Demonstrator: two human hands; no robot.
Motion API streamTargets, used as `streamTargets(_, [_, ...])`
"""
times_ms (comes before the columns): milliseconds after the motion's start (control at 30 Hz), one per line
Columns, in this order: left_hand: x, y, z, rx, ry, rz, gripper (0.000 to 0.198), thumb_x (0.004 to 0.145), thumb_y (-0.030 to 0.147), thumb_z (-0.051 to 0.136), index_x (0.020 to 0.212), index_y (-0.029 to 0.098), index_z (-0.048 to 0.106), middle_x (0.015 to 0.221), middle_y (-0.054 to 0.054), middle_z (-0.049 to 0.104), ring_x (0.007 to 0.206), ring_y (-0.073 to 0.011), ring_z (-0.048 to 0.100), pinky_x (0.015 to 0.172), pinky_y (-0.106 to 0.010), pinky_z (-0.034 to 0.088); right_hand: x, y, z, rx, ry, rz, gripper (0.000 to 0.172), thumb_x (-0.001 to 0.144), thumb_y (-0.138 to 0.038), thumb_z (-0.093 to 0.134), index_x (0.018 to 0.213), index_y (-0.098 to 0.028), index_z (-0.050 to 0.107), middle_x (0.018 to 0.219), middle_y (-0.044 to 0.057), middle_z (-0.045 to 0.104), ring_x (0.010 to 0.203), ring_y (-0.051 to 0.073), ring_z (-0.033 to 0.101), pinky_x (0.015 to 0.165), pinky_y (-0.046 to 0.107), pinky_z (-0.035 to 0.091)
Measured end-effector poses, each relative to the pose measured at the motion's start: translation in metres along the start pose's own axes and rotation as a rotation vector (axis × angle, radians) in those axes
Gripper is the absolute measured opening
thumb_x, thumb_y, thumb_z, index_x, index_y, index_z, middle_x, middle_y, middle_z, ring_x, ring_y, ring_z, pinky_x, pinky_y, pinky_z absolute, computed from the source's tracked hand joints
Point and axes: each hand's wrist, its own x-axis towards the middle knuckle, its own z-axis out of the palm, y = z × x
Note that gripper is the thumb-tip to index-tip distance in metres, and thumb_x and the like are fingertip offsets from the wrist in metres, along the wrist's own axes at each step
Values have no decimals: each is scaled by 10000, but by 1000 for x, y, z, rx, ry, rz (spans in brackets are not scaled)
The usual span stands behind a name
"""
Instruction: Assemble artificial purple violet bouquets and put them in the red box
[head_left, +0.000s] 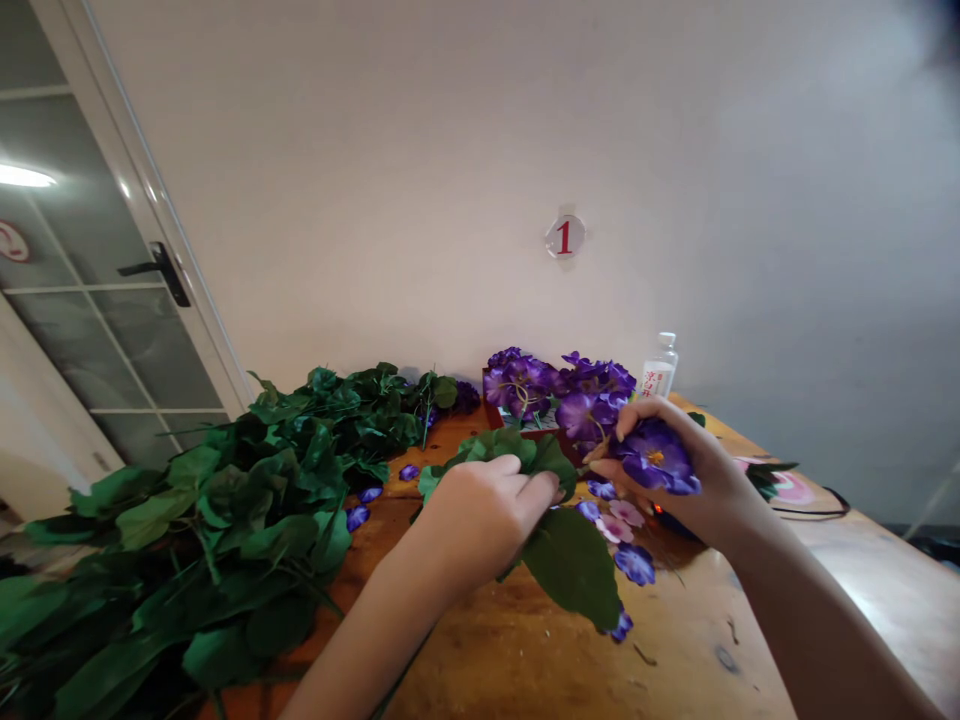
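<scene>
My left hand (487,510) is closed around a sprig of green leaves (574,565) above the middle of the table. One large leaf hangs below its fingers, and others fan out behind the knuckles. My right hand (712,490) is closed on a purple flower (656,457) with a yellow centre, which looks artificial. Its thumb and fingertips reach toward the left hand, near the leaf sprig; whether the two pieces join there is hidden. Loose purple and pink blossoms (615,525) lie on the table under and between the hands.
A big heap of green leafy stems (247,510) covers the table's left side. Behind my hands, bunches of purple flowers (517,385) rest in a dark red tray (491,415). A clear bottle (660,365) stands near the wall. The wooden table (540,670) also carries a pink patterned item (791,487) at right.
</scene>
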Motion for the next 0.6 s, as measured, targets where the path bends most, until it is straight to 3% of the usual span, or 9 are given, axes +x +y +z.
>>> streamTargets(267, [2, 6, 6, 193, 80, 42, 208, 796, 38, 435, 919, 94, 593, 556, -17, 514, 517, -158, 497, 392, -243, 354, 2, -5, 7, -11, 2, 67, 298, 697, -171, 704, 865, -226, 464, 779, -25, 478, 613, 87, 436, 532, 179, 394])
streamTargets(433, [3, 8, 9, 226, 83, 63, 238, 766, 10, 438, 938, 63, 594, 554, -19, 520, 542, -162, 523, 404, -241, 374, 3, -6, 12, 58, 9, 122, 290, 682, -137, 679, 855, -213, 460, 750, -31, 490, 582, 75, 424, 506, 166, 376])
streamTargets(600, [4, 10, 15, 222, 124, 77, 245, 758, 3, 435, 926, 39, 609, 548, -31, 522, 532, -167, 526, 397, -245, 366, 4, 1, 12, 3, 1, 76, 322, 637, -49, 646, 849, -216, 470, 776, -35, 493, 629, 76, 457, 538, 148, 398])
